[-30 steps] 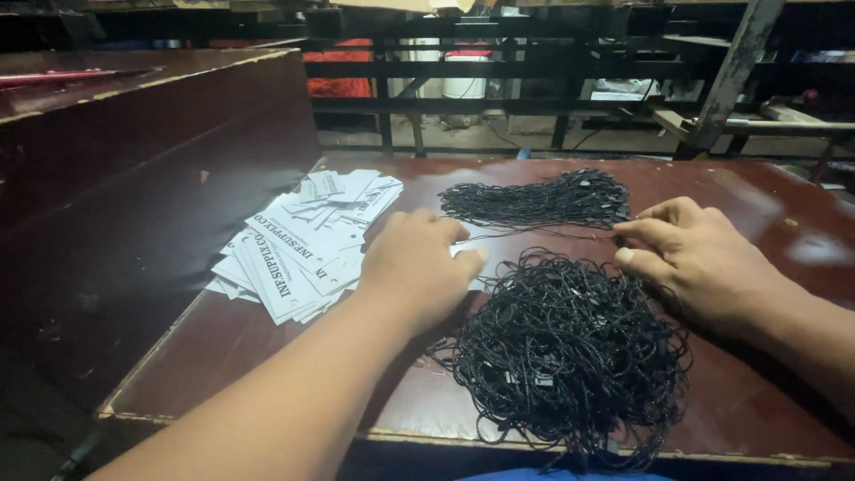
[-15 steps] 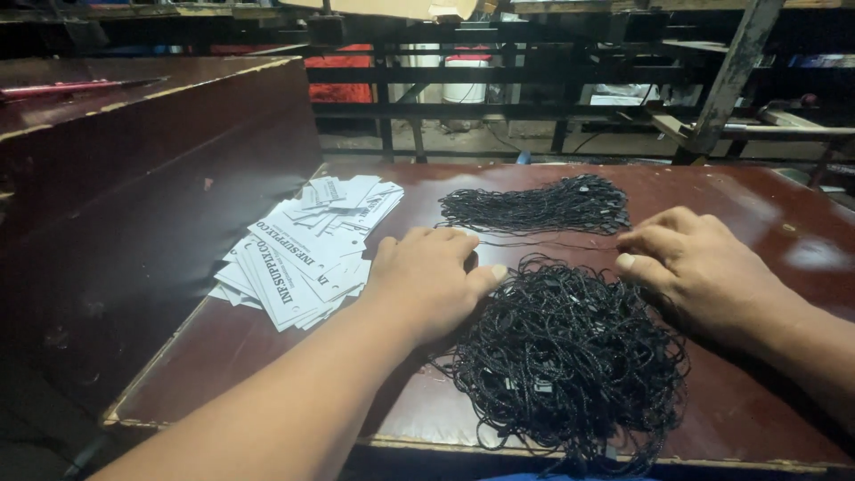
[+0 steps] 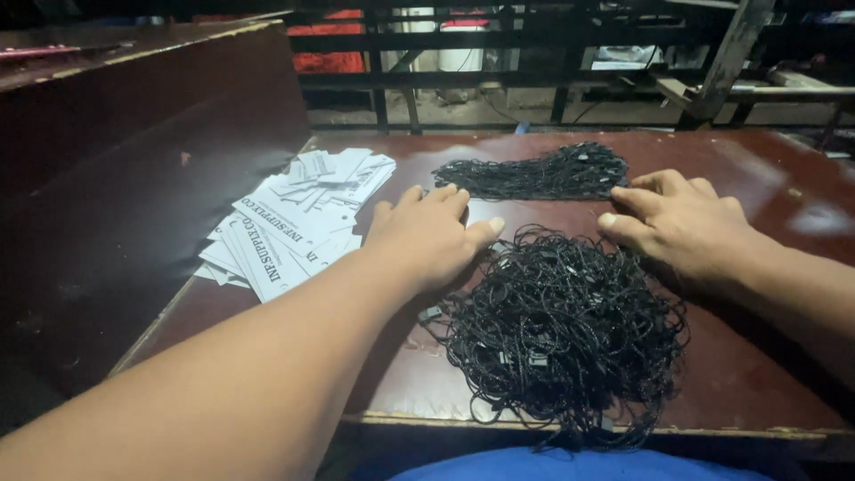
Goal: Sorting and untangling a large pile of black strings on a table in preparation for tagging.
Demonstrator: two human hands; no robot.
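I see the left hand (image 3: 427, 236) lying palm down on the dark red table (image 3: 766, 374), its fingers (image 3: 436, 196) spread slightly apart and flat, clamped on nothing; the thumb tip points right and sits at the upper left edge of the big tangle of black cords (image 3: 561, 330); that tangle lies just right of and below the left fingers, reaching down to the near edge of the table. The right hand (image 3: 686, 223) rests on the table too, palm down, fingers (image 3: 655, 187) loosely apart and pointing left; its thumb touches the upper right edge of the same tangle, and I cannot tell whether a single cord is pinched under the fingertips. Beyond both sets of fingers, farther from me, lies a flatter bundle of black cords (image 3: 534, 174), laid out in a long strip; the right fingertips are just beside its right end, and the left fingertips are near its left end. To the left of the left fingers a loose pile of white paper tags (image 3: 285, 227) with black print fans across the table, its nearest tags just beside the left hand. A tall dark board (image 3: 134, 178) stands left of the tags; black metal railing (image 3: 499, 53) runs behind the table; a strip of blue cloth (image 3: 570, 465) shows at the bottom edge.
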